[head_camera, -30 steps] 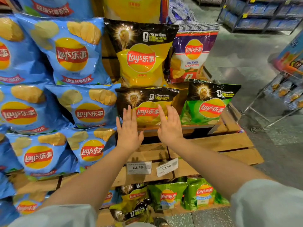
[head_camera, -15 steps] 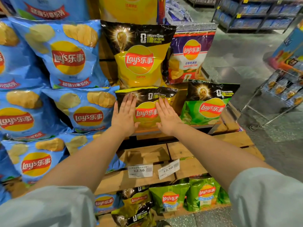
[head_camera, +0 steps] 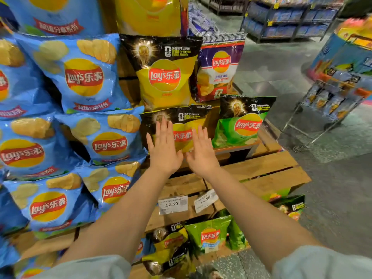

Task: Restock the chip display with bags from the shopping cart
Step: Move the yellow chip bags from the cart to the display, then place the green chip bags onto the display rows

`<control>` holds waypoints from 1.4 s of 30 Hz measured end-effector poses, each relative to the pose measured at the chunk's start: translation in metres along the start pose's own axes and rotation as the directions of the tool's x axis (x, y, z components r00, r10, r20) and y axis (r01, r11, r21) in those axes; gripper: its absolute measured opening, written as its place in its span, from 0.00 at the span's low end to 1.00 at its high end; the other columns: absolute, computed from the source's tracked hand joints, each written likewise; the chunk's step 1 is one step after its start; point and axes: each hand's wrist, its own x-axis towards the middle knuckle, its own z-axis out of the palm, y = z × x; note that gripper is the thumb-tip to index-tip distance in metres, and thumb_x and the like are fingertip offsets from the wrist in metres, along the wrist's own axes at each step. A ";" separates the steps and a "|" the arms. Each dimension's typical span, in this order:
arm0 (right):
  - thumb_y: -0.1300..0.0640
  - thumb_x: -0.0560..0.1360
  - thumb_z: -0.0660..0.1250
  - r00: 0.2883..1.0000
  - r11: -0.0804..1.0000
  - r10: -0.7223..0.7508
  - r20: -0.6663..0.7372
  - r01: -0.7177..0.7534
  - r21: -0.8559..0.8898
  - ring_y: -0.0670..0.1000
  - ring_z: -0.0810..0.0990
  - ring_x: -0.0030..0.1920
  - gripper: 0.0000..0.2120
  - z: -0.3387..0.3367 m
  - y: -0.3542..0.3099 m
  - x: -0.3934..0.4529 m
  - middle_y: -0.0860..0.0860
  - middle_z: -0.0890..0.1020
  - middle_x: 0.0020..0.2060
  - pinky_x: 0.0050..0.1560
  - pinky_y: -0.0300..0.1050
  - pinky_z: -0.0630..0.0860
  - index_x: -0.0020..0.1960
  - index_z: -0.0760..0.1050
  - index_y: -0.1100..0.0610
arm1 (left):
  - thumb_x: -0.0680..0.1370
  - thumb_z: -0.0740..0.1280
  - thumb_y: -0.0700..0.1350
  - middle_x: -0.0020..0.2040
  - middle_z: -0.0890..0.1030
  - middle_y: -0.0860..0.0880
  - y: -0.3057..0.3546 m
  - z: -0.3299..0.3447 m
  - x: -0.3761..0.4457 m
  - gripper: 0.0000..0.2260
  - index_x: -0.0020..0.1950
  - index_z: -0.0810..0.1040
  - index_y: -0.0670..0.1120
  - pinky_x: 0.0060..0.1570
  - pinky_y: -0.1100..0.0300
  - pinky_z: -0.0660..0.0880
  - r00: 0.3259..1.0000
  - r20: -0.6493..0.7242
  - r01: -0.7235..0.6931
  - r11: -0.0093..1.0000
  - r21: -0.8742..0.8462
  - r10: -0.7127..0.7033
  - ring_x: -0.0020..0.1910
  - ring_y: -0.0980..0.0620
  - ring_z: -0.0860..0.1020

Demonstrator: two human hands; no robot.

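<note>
A yellow-and-black chip bag (head_camera: 185,125) leans on the middle step of the wooden display (head_camera: 261,168). My left hand (head_camera: 164,149) and my right hand (head_camera: 201,151) lie flat against its front, fingers straight and pointing up, covering its lower half. Beside it on the right stands a green-and-black bag (head_camera: 241,121). Above it stand a larger yellow bag (head_camera: 164,73) and a purple-and-white bag (head_camera: 219,67). The shopping cart is out of view.
Large blue chip bags (head_camera: 86,75) fill the left side in stacked rows. Two price tags (head_camera: 173,204) reading 12.50 hang on the crate front. More green and yellow bags (head_camera: 209,236) lie on the bottom level. A wire rack (head_camera: 326,105) stands on the floor at right.
Both hands moved forward from in front of the bag onto its face, then slid slightly closer together. The bag now sits a little more upright against the shelf.
</note>
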 end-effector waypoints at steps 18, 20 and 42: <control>0.51 0.81 0.58 0.969 0.935 0.187 0.162 -0.125 -0.331 0.54 0.37 0.77 0.36 -0.062 0.081 -0.154 0.53 0.39 0.78 0.75 0.53 0.41 0.78 0.38 0.55 | 0.82 0.58 0.53 0.80 0.43 0.48 0.123 0.006 -0.096 0.32 0.80 0.45 0.47 0.76 0.46 0.44 0.875 0.255 -0.436 0.899 0.044 0.412 0.79 0.49 0.41; 0.51 0.81 0.58 0.968 0.936 0.204 0.147 -0.149 -0.318 0.53 0.38 0.77 0.36 -0.074 0.102 -0.187 0.52 0.40 0.78 0.75 0.53 0.41 0.78 0.38 0.55 | 0.81 0.58 0.53 0.80 0.43 0.48 0.140 0.010 -0.113 0.33 0.80 0.44 0.48 0.75 0.47 0.43 0.831 0.275 -0.515 0.856 0.053 0.483 0.79 0.49 0.42; 0.47 0.81 0.55 0.786 0.775 0.619 0.006 -0.609 -0.168 0.53 0.46 0.78 0.30 -0.180 0.274 -0.503 0.52 0.51 0.78 0.75 0.50 0.43 0.79 0.49 0.55 | 0.81 0.59 0.48 0.80 0.46 0.52 0.432 0.061 -0.310 0.32 0.80 0.45 0.49 0.76 0.52 0.47 0.476 0.357 -0.849 0.526 -0.053 0.804 0.79 0.53 0.44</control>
